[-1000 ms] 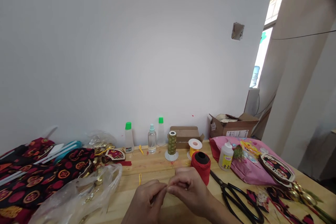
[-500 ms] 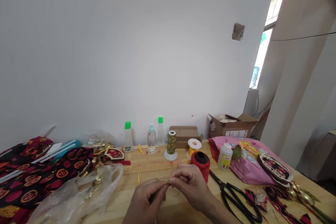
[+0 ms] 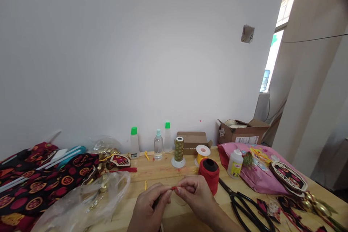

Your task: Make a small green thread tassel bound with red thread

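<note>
Between the fingertips of both hands is a small bit of red thread [image 3: 174,188], mostly covered by the fingers. My left hand [image 3: 152,204] pinches it from the left, thumb against forefinger. From the right, my right hand [image 3: 194,195] pinches its other end, and the two hands nearly touch. Just behind my right hand stands a large spool of red thread [image 3: 213,181]. A pair of black scissors [image 3: 244,206] lies to the right of that hand. A thin pale loop, too fine to make out, shows below the fingertips.
Behind my hands stand a green thread cone [image 3: 179,149], a yellow spool [image 3: 202,151] and a clear bottle [image 3: 158,146]. A glue bottle [image 3: 235,165] stands beside a pink bag [image 3: 261,177]. Patterned fabric [image 3: 54,177] and a plastic bag [image 3: 81,199] cover the left side.
Red thread now shows between my fingertips, where it was mostly hidden before. My hands stay close together, still pinching. The whole view has shifted slightly.
</note>
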{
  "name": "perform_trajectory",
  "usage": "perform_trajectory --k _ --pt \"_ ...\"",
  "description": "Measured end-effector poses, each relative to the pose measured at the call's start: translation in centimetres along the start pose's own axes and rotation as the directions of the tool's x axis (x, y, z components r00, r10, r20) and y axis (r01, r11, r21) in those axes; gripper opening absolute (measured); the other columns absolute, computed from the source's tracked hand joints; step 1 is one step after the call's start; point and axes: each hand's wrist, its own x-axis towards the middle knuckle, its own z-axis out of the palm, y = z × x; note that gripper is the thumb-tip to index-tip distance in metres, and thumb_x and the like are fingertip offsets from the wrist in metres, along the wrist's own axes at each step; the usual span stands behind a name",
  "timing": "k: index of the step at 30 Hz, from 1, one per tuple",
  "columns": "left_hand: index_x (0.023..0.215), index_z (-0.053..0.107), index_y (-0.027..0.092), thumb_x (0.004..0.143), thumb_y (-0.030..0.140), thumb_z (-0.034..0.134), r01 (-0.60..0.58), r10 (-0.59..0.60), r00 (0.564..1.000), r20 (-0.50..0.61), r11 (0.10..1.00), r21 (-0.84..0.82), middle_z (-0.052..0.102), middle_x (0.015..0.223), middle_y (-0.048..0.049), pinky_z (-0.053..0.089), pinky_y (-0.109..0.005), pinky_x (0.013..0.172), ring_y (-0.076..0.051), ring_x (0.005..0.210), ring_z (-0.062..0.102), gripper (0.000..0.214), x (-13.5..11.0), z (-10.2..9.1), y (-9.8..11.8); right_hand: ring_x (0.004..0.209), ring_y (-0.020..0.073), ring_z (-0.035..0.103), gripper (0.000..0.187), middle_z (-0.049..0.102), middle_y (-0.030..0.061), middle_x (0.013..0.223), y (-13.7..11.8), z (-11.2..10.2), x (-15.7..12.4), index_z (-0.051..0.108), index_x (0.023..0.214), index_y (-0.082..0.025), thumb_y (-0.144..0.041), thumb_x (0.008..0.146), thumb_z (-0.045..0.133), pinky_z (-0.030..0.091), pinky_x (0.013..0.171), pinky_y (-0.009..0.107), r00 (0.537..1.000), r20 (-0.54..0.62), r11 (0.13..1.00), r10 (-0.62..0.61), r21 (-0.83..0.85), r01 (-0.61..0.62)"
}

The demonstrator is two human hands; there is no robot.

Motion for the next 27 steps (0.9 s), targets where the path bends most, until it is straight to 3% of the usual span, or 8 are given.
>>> perform_trajectory --k 3,6,9,11,15,17,22,27 --pt "0.068 0.061 0.020 0.080 0.025 0.049 -0.014 0.016 0.998 -0.063 0.999 0.043 0.064 0.061 0.0011 0.047 -0.019 0.057 -0.013 0.059 0.061 0.017 0.1 -0.1 -0.2 0.045 0.0069 0.035 0.022 0.042 -0.0030 0.049 -0.4 0.3 -0.6 0.063 0.057 -0.015 -0.023 0.074 0.052 0.023 0.043 0.019 0.978 0.028 0.927 -0.208 -0.314 0.206" --pt "0.072 0.062 0.020 0.081 0.023 0.047 -0.070 0.070 0.998 0.001 0.992 0.104 0.064 0.061 -0.0002 0.047 -0.020 0.055 -0.013 0.057 0.060 0.018 0.0 0.0 -0.2 0.043 0.0087 0.036 0.026 0.046 -0.0009 0.050 -1.0 -0.1 -1.2 0.060 0.059 -0.015 -0.016 0.078 0.042 0.019 0.042 0.023 0.888 0.179 0.642 -0.423 -0.633 0.433" --pt "0.066 0.061 0.019 0.081 0.021 0.046 -0.117 0.108 0.991 0.080 0.986 0.121 0.062 0.059 -0.0008 0.046 -0.021 0.053 -0.013 0.056 0.059 0.021 0.0 0.2 -0.1 0.043 0.0108 0.037 0.025 0.049 0.0011 0.052 -1.8 -1.1 -1.4 0.058 0.063 -0.015 -0.012 0.078 0.037 0.016 0.041 0.026 0.819 0.329 0.419 -0.470 -0.733 0.535" --pt "0.065 0.060 0.020 0.081 0.021 0.046 -0.136 0.124 0.986 0.108 0.985 0.110 0.061 0.059 -0.0005 0.045 -0.020 0.054 -0.013 0.056 0.058 0.021 -0.1 0.3 0.0 0.046 0.0110 0.041 0.025 0.051 0.0011 0.054 -2.1 -1.6 -1.3 0.060 0.067 -0.016 -0.013 0.079 0.038 0.020 0.042 0.024 0.835 0.318 0.463 -0.449 -0.716 0.522" --pt "0.070 0.060 0.019 0.082 0.026 0.045 -0.051 0.048 0.989 0.142 0.998 0.022 0.059 0.058 0.0013 0.043 -0.019 0.053 -0.011 0.054 0.056 0.021 -0.1 0.5 0.3 0.050 0.0092 0.046 0.019 0.051 -0.0006 0.053 -2.1 -1.8 -0.6 0.065 0.065 -0.016 -0.022 0.078 0.052 0.030 0.046 0.019 0.950 0.073 0.830 -0.302 -0.470 0.300" --pt "0.064 0.058 0.019 0.081 0.030 0.045 0.048 -0.041 0.989 0.141 0.998 -0.046 0.056 0.056 0.0020 0.043 -0.019 0.053 -0.012 0.054 0.055 0.025 0.0 0.5 0.4 0.046 0.0075 0.041 0.018 0.049 -0.0017 0.051 -2.0 -1.6 -0.3 0.066 0.062 -0.014 -0.022 0.074 0.056 0.029 0.043 0.018 0.984 0.001 0.943 -0.179 -0.286 0.172" --pt "0.062 0.060 0.019 0.077 0.034 0.048 0.236 -0.197 0.967 0.163 0.934 -0.270 0.057 0.057 0.0012 0.044 -0.021 0.059 -0.014 0.060 0.056 0.025 0.0 0.5 0.8 0.045 0.0063 0.034 0.017 0.044 -0.0030 0.051 -1.8 -1.3 -0.1 0.066 0.060 -0.012 -0.022 0.070 0.057 0.027 0.042 0.017 0.998 -0.041 0.997 -0.053 -0.066 0.050" --pt "0.072 0.065 0.018 0.072 0.038 0.055 0.356 -0.311 0.935 0.173 0.807 -0.472 0.057 0.058 0.0021 0.043 -0.020 0.057 -0.014 0.059 0.053 0.023 -0.3 0.6 1.0 0.046 0.0068 0.034 0.015 0.041 -0.0039 0.050 -1.6 -1.4 0.0 0.066 0.061 -0.013 -0.020 0.071 0.058 0.025 0.043 0.019 0.991 -0.057 0.979 -0.122 -0.168 0.111"
